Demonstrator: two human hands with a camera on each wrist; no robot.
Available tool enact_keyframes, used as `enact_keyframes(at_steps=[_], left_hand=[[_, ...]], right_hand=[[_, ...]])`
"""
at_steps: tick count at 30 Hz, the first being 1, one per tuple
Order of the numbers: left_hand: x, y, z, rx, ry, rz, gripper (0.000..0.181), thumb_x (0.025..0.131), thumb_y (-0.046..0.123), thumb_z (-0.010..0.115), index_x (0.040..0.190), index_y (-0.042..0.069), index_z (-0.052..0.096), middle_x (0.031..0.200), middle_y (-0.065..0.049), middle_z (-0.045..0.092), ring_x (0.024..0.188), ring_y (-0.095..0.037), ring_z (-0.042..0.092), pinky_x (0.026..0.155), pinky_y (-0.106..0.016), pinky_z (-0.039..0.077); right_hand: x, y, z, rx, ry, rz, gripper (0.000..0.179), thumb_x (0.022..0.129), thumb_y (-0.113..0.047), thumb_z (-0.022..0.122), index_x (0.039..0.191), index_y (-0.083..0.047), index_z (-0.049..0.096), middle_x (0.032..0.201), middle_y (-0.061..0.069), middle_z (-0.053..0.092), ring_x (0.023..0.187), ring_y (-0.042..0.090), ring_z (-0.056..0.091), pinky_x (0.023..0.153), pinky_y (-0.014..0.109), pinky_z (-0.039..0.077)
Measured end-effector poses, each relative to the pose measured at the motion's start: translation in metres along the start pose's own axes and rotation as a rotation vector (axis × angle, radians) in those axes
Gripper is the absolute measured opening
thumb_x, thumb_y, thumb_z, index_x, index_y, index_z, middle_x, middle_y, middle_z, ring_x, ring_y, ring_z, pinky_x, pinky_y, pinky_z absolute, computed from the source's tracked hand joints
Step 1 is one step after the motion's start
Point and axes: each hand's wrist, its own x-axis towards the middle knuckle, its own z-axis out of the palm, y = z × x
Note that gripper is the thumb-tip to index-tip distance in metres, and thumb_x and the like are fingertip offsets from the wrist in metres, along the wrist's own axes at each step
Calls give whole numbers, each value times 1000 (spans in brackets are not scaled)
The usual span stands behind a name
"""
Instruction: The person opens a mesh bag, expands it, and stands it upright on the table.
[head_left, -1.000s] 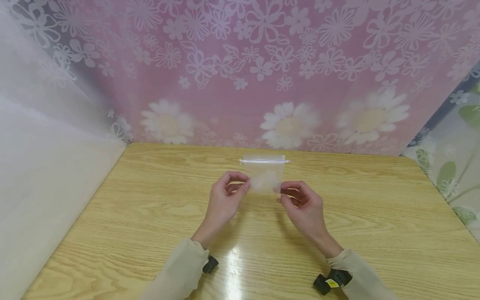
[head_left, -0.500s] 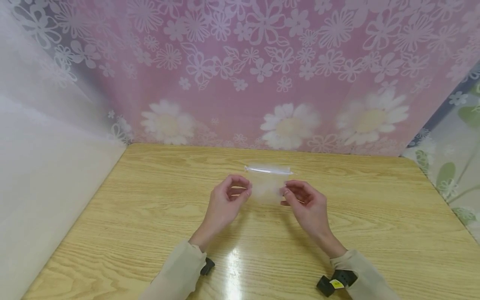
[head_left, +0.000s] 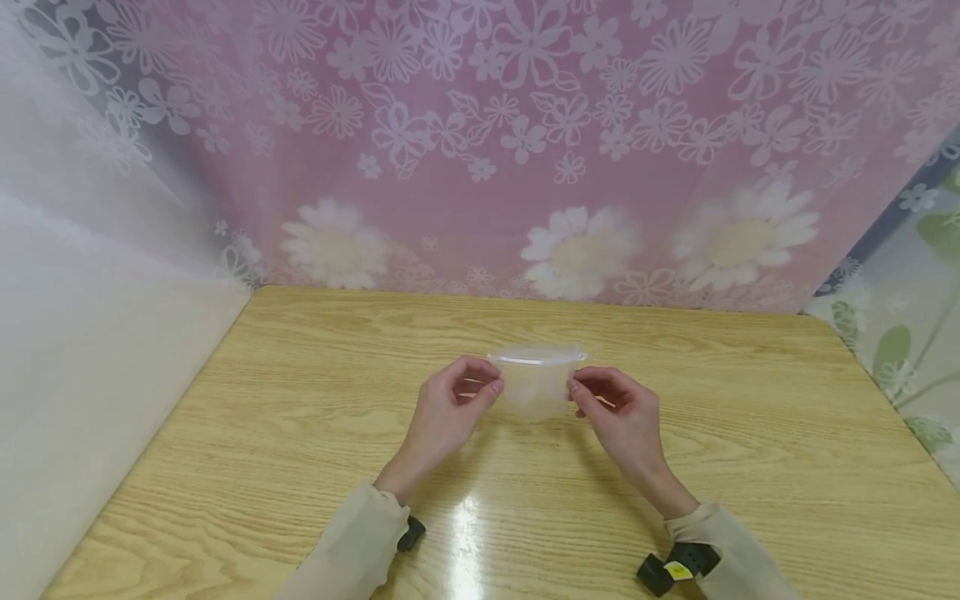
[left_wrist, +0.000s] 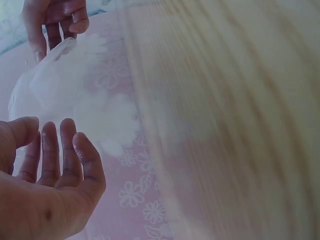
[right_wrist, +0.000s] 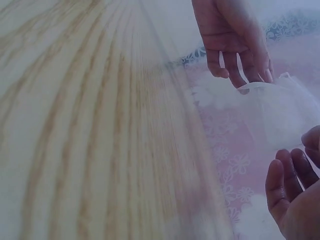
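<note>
Between my two hands hangs a small see-through drawstring pouch [head_left: 534, 390], whitish and sheer, with a shiny white band along its far edge. My left hand [head_left: 453, 408] pinches its left side between thumb and forefinger. On the other side, my right hand [head_left: 621, 421] pinches the right edge the same way. The pouch [left_wrist: 47, 87] bulges away from the fingers in the left wrist view, and the other fingers curve loosely below the thumb. From the right wrist, the sheer pouch [right_wrist: 280, 110] spans the gap between both hands, over the wooden table.
The wooden table [head_left: 300, 417] spreads around both hands, with a glare spot near its front. A pink flowered curtain [head_left: 450, 192] hangs at the back edge, and pale sheets stand at left and right. Black wrist devices [head_left: 678, 562] sit at the sleeves.
The pouch has come down and toward me, its banded top tilting and now curved. Both hands have shifted slightly apart, the right one moving up its edge of the pouch.
</note>
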Motion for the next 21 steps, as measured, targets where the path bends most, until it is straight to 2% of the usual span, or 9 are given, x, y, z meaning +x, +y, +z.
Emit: enact_keyframes(at_steps=[7,13,21], left_hand=[[2,-1,-2,21,-8,-9,7,96,17,73,103,16,73,104,-1,74,95,-16,72,83,-27,60],[3,-3,-7,43,-54,-28,7,95,20,74,102,17,73,104,0,74,93,-14,72,80,-28,60],[2,-5,-12,116,-95,-55,8,95,25,74,102,20,74,103,2,76,90,-16,72,72,-29,59]], right_hand=[[-1,2,-2,-45,-58,3,15,91,4,72,105,10,70,91,-8,74,82,3,72,67,25,62],[-3,4,-5,-134,-98,7,15,92,0,74,105,6,72,92,-13,72,85,2,71,69,25,63],[-3,3,-9,-133,-111,34,21,92,-3,74,111,5,72,94,-13,73,84,2,70,67,27,62]])
